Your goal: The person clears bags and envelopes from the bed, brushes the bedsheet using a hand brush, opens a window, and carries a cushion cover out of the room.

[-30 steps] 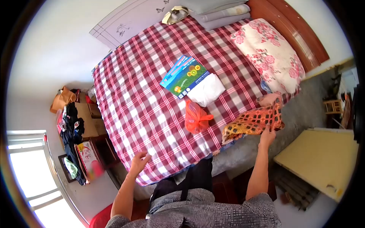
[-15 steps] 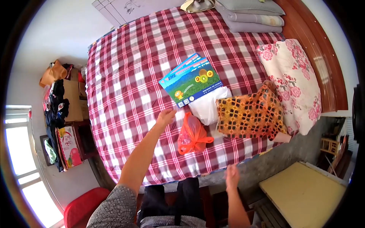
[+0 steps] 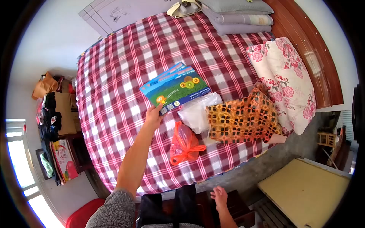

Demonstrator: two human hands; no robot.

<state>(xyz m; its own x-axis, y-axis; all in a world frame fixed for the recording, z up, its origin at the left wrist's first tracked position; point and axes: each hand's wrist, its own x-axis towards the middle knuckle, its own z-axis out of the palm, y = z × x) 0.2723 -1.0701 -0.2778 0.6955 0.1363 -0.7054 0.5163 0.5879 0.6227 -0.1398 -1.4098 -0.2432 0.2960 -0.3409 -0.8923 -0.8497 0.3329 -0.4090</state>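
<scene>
Centre of frame, left hand [image 3: 153,117] at corner of EMS mailers [image 3: 178,90], finger grip unclear; loose overlap could make stack slide apart. Lower centre, right hand [image 3: 219,197] released, fingers loosely bent.

- Printed cards [image 3: 178,89]: at least three
- Plastic bags: two, one red bag [image 3: 185,144], one white bag [image 3: 199,113]
- Orange patterned cloth [image 3: 243,119]: one
- Flowered pillow [image 3: 287,83]: one

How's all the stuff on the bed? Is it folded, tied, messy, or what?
Checked sheet: spread out
Blue-green cards: overlapping, fanned
Red bag: looks tied
White plastic: crumpled
Orange patterned cloth: rumpled
Grey bedding: folded, stacked
Left hand: at the cards' corner
Right hand: empty, fingers loosely curled
</scene>
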